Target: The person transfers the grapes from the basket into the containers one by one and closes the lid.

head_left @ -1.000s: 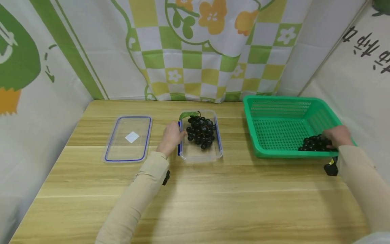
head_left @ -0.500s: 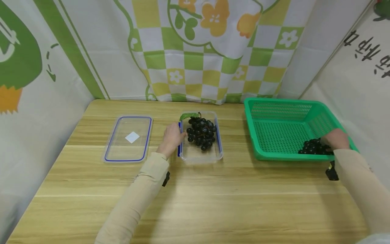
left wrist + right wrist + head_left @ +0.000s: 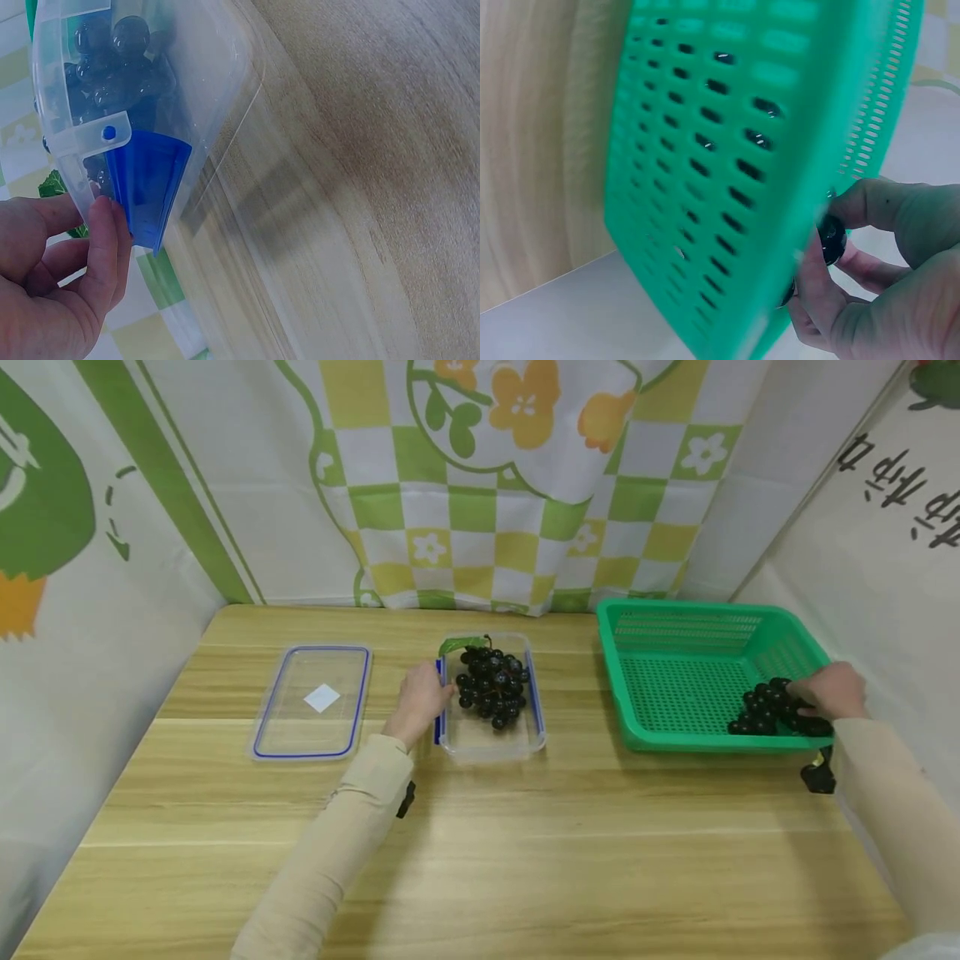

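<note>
left hand: thumb and fingers [image 3: 422, 702] closed in a pinch on the left wall of the clear box, beside its blue latch [image 3: 148, 187].
clear box [image 3: 491, 746]: lidless on the wooden table [image 3: 525, 877], between lid and basket.
boxed grapes [image 3: 491, 689]: one dark bunch inside, a green leaf [image 3: 459, 645] by its stem end.
right hand [image 3: 834, 692]: reaching over the basket's near right corner, thumb and fingers curled round dark grapes.
basket grapes [image 3: 759, 708]: second bunch, inside the green basket [image 3: 697, 742], along its near wall.
lid [image 3: 296, 727]: flat, well left of the box, blue seal, white diamond label [image 3: 322, 697].
backdrop: checked, flowered curtain [image 3: 517, 518] behind the table.
</note>
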The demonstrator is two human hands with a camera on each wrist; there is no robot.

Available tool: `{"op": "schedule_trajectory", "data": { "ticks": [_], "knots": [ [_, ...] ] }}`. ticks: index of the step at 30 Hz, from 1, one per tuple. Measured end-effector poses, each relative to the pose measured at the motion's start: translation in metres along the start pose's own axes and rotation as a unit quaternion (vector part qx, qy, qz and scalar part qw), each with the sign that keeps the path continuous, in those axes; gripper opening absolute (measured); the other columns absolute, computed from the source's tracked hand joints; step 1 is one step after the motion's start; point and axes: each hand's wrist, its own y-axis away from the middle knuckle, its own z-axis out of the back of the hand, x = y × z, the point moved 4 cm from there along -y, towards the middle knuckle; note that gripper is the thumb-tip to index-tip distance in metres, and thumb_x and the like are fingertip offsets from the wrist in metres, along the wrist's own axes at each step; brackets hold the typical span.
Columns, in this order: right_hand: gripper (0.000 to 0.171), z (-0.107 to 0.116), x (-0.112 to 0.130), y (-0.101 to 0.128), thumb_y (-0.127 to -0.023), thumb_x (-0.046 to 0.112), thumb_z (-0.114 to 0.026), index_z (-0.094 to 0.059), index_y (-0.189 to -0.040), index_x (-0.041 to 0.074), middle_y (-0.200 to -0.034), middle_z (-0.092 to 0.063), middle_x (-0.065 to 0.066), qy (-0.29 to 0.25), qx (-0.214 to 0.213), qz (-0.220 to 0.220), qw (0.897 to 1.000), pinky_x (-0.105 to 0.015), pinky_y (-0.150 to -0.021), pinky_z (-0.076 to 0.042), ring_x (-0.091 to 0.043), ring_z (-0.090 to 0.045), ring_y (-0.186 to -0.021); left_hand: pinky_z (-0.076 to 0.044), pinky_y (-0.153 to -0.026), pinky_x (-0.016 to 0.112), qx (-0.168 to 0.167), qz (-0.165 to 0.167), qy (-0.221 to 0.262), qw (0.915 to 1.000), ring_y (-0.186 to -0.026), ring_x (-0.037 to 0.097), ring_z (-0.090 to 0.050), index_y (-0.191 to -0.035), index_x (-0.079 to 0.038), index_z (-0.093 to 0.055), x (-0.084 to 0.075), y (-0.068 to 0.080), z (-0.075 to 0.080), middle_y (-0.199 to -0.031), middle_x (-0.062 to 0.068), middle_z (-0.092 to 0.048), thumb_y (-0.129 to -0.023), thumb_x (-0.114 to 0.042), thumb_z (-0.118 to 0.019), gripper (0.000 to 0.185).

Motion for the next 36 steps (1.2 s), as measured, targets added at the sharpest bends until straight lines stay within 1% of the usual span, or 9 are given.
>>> {"op": "schedule_trajectory", "data": {
  "ticks": [11, 19, 25, 26, 27, 28, 30, 32, 36],
  "knots": [
    [0.037, 0.015, 0.018, 0.009, -0.086, 0.017, -0.056, -0.05, -0.106, -0.014, -0.091, -0.053, -0.017, -0.024, -0.011, -0.003, 1.0, -0.034, -0.059, -0.058, -0.008, -0.063, -0.054, -0.043, -0.04, 0.017, 0.013, 0.016, 0.016, 0.9997, -0.047, 0.013, -0.05, -0.084, 0.003, -0.057, -0.002, 0.001, 0.001, -0.065, 0.007, -0.054, -0.09, -0.016, -0.064, 0.021],
    [0.034, 0.018, 0.038, 0.019, -0.091, 0.017, -0.053, -0.049, -0.107, -0.013, -0.106, -0.046, -0.031, -0.023, -0.019, 0.029, 0.999, -0.029, -0.058, -0.057, -0.002, -0.061, -0.053, -0.037, -0.036, 0.017, 0.015, 0.016, 0.007, 0.9997, -0.042, 0.011, -0.043, -0.076, 0.0, -0.056, 0.0, 0.001, 0.002, -0.058, 0.005, -0.049, -0.09, -0.017, -0.064, 0.024],
    [0.036, 0.022, 0.052, 0.019, -0.092, 0.019, -0.054, -0.047, -0.109, -0.012, -0.114, -0.045, -0.041, -0.012, -0.038, 0.03, 0.999, -0.027, -0.068, -0.057, 0.0, -0.06, -0.049, -0.037, -0.036, 0.017, 0.012, 0.022, 0.012, 0.9996, -0.042, 0.011, -0.044, -0.075, 0.0, -0.057, 0.001, 0.001, 0.002, -0.057, 0.005, -0.05, -0.09, -0.018, -0.064, 0.024],
    [0.037, 0.023, 0.054, 0.019, -0.091, 0.018, -0.054, -0.047, -0.111, -0.013, -0.115, -0.044, -0.044, -0.012, -0.04, 0.03, 0.999, -0.03, -0.082, -0.055, -0.001, -0.06, -0.048, -0.037, -0.036, 0.017, 0.011, 0.021, 0.012, 0.9997, -0.041, 0.011, -0.044, -0.074, 0.0, -0.056, 0.001, 0.001, 0.002, -0.056, 0.005, -0.049, -0.09, -0.018, -0.064, 0.025],
    [0.037, 0.024, 0.056, 0.019, -0.091, 0.018, -0.054, -0.047, -0.111, -0.012, -0.112, -0.048, -0.042, -0.009, -0.044, 0.031, 0.998, -0.031, -0.079, -0.056, -0.001, -0.06, -0.049, -0.036, -0.036, 0.017, 0.011, 0.019, 0.011, 0.9997, -0.041, 0.011, -0.043, -0.072, -0.001, -0.056, 0.001, 0.001, 0.002, -0.055, 0.004, -0.048, -0.09, -0.018, -0.064, 0.026],
    [0.038, 0.025, 0.058, 0.019, -0.091, 0.018, -0.054, -0.046, -0.113, -0.013, -0.105, -0.055, -0.039, -0.009, -0.047, 0.033, 0.998, -0.036, -0.094, -0.05, -0.001, -0.06, -0.048, -0.036, -0.036, 0.017, 0.01, 0.018, 0.01, 0.9997, -0.041, 0.011, -0.043, -0.071, -0.001, -0.055, 0.001, 0.001, 0.002, -0.054, 0.004, -0.048, -0.09, -0.018, -0.064, 0.027],
    [0.039, 0.026, 0.062, 0.021, -0.09, 0.017, -0.054, -0.046, -0.115, -0.013, -0.079, -0.066, -0.022, -0.011, -0.051, 0.041, 0.998, -0.052, -0.112, -0.027, -0.002, -0.06, -0.047, -0.036, -0.036, 0.017, 0.006, 0.014, 0.006, 0.9999, -0.041, 0.011, -0.043, -0.069, -0.002, -0.054, 0.0, 0.001, 0.002, -0.053, 0.003, -0.047, -0.09, -0.017, -0.064, 0.028],
    [0.041, 0.027, 0.066, 0.024, -0.089, 0.017, -0.054, -0.046, -0.116, -0.013, -0.053, -0.061, 0.0, -0.01, -0.056, 0.053, 0.997, -0.062, -0.113, -0.005, -0.004, -0.059, -0.045, -0.035, -0.036, 0.017, 0.002, 0.011, 0.001, 0.9999, -0.041, 0.011, -0.042, -0.069, -0.002, -0.054, 0.0, 0.002, 0.003, -0.053, 0.003, -0.046, -0.09, -0.017, -0.064, 0.028],
    [0.042, 0.028, 0.073, 0.028, -0.09, 0.019, -0.053, -0.046, -0.117, -0.013, -0.046, -0.056, 0.013, -0.002, -0.067, 0.071, 0.995, -0.059, -0.115, -0.009, -0.005, -0.059, -0.044, -0.034, -0.036, 0.017, 0.002, 0.01, 0.0, 0.9999, -0.041, 0.01, -0.041, -0.071, -0.001, -0.056, 0.001, 0.003, 0.003, -0.052, 0.002, -0.044, -0.09, -0.017, -0.064, 0.027]
  ]
}}
